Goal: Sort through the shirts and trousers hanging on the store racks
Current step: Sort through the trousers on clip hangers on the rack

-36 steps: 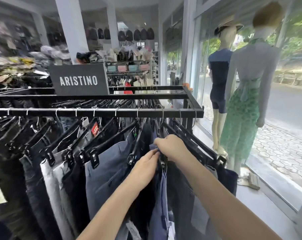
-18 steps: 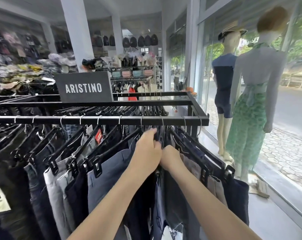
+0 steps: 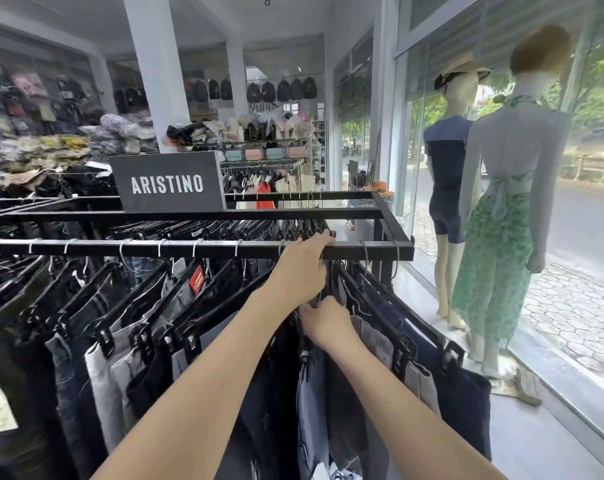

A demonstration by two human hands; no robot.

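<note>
A black metal rack (image 3: 394,249) carries several pairs of trousers on black clip hangers, in dark blue, grey and black. My left hand (image 3: 302,270) reaches up to the front rail, its fingertips at a hanger hook by the rail. Just below, my right hand (image 3: 324,322) grips the top of a hanger that holds blue-grey trousers (image 3: 311,410). Whether the left fingers curl round the hook is hidden by the back of the hand.
A dark ARISTINO sign (image 3: 168,183) stands on the rack's middle bar. Two dressed mannequins (image 3: 498,216) stand at the glass shop window on the right, with a strip of floor (image 3: 522,441) between them and the rack. More racks and shelves fill the back.
My left hand has risen from the trouser waistbands up to the rail. My right hand has stayed low on the hanger. The view has tilted slightly upward.
</note>
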